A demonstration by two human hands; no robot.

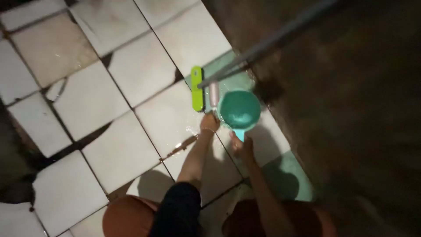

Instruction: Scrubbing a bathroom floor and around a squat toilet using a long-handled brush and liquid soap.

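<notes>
While the right hand (242, 147) grips the scoop (239, 109) by its handle, bowl pointing away, the left hand's (209, 124) fingers close on a pale brush handle (213, 93) just left of it.

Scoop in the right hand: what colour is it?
The scoop is teal green, handle included; the head view shows it best.

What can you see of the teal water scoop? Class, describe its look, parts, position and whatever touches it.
The teal scoop looks like plastic: a round, deep bowl with a short, straight handle of the same colour pointing toward the person. Its open side faces up; whether it holds water cannot be told. It is above the wet white floor tiles, near the dark wall. The right hand grips the handle's end. Just to its left lie a pinkish handle held by the left hand and a lime green brush.
</notes>
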